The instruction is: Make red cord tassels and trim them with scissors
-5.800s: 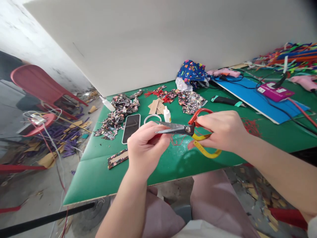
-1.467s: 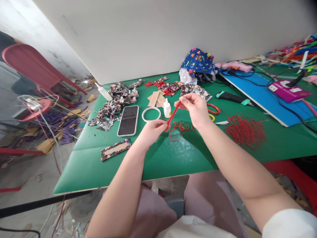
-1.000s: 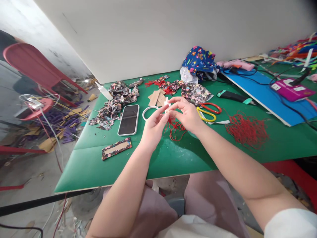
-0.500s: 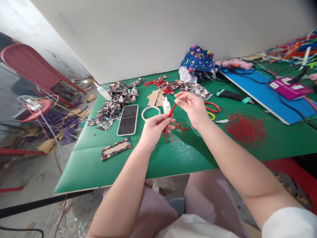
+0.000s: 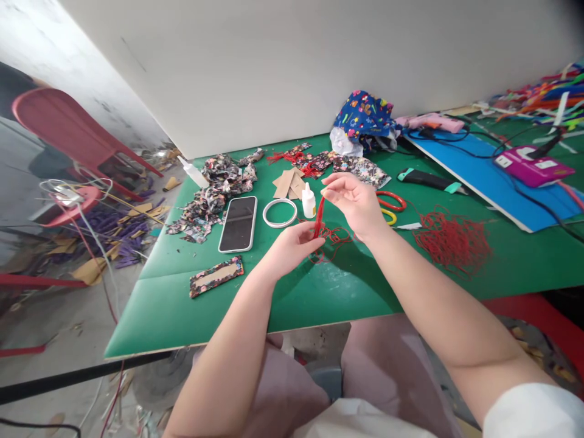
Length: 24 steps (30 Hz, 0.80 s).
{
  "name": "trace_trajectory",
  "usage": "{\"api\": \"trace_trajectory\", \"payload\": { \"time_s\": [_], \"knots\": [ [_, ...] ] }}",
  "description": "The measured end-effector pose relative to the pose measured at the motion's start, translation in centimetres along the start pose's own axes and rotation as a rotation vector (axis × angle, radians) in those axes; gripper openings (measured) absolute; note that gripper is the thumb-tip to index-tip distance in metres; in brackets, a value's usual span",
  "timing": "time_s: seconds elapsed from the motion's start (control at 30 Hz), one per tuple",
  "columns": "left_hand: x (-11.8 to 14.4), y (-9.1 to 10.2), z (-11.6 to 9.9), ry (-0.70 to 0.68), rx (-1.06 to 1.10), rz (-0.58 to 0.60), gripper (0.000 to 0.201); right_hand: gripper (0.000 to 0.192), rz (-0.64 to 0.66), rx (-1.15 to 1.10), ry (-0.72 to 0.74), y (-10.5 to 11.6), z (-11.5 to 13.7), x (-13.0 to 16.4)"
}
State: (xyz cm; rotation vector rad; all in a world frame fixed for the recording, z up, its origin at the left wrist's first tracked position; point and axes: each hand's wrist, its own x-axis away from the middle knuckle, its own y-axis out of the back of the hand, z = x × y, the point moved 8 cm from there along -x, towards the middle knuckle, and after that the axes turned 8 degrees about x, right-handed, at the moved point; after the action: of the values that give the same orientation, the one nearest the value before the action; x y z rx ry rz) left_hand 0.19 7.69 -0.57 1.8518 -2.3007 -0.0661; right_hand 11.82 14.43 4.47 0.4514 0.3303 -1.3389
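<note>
A small bundle of red strings [image 5: 320, 213] stretches upright between my hands. At its top, my right hand [image 5: 352, 201] pinches the strings between thumb and fingertips. Lower down, my left hand [image 5: 294, 248] is closed on the same bundle, thumb against fingers. Loose red string [image 5: 335, 240] lies looped on the table just behind them. A white glue bottle [image 5: 308, 201] stands close behind my left hand, beside a white ring [image 5: 280, 213]. Scissors with red and yellow handles [image 5: 392, 201] lie partly hidden behind my right hand.
The green table [image 5: 173, 304] holds a phone [image 5: 238, 224], a fabric-edged strip [image 5: 216, 277], fabric scraps [image 5: 214, 188], cardboard pieces [image 5: 288, 182], a red string pile [image 5: 451, 240] and a utility knife [image 5: 429, 179]. A blue board [image 5: 483, 170] with a purple power strip [image 5: 533, 165] lies right.
My left hand has slid lower and turned, spacing the hands slightly further apart. The red bundle now hangs more upright, with its strands showing. My right hand has barely moved.
</note>
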Motion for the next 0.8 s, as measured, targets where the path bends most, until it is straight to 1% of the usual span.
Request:
{"api": "trace_trajectory", "payload": {
  "time_s": [0.07, 0.2, 0.27, 0.3, 0.37, 0.43, 0.5, 0.53, 0.57, 0.63, 0.7, 0.8],
  "knots": [
    [0.0, -0.4, 0.3, 0.001, -0.040, 0.024, 0.027, 0.012, -0.032, -0.045, -0.007, 0.5, 0.0, -0.2],
    [-0.1, -0.6, 1.5, 0.063, -0.121, 0.046, 0.026, 0.014, -0.145, -0.107, -0.035, 2.0, -0.3, -0.6],
    [-0.2, -0.7, 1.4, 0.036, -0.161, 0.053, 0.025, 0.016, -0.188, -0.112, -0.045, 2.5, -0.4, -0.7],
    [-0.2, -0.6, 1.2, 0.013, -0.178, 0.040, 0.026, 0.016, -0.189, -0.113, -0.047, 2.5, -0.5, -0.7],
    [-0.1, 0.1, 0.4, -0.034, -0.223, -0.048, 0.036, 0.015, -0.146, -0.102, -0.042, 2.1, -0.4, -0.6],
    [0.2, 1.4, -0.6, -0.079, -0.268, -0.207, 0.048, 0.013, -0.083, -0.044, -0.009, 1.4, 0.1, -0.3],
    [0.6, 2.5, -1.5, -0.123, -0.256, -0.347, 0.050, 0.011, -0.029, 0.057, 0.036, 0.7, 0.8, 0.0],
    [0.8, 2.8, -1.9, -0.151, -0.214, -0.389, 0.047, 0.011, -0.007, 0.104, 0.056, 0.5, 1.1, 0.2],
    [0.9, 2.9, -2.3, -0.182, -0.148, -0.407, 0.042, 0.011, 0.016, 0.142, 0.070, 0.2, 1.4, 0.4],
    [1.0, 3.0, -2.8, -0.249, 0.014, -0.406, 0.036, 0.010, 0.059, 0.190, 0.093, -0.4, 2.0, 0.7],
    [1.0, 2.8, -2.9, -0.299, 0.174, -0.379, 0.031, 0.009, 0.095, 0.231, 0.116, -1.0, 2.6, 1.0],
    [0.7, 2.1, -2.4, -0.290, 0.392, -0.292, 0.026, 0.006, 0.138, 0.297, 0.135, -1.6, 3.3, 1.3]
  ]
}}
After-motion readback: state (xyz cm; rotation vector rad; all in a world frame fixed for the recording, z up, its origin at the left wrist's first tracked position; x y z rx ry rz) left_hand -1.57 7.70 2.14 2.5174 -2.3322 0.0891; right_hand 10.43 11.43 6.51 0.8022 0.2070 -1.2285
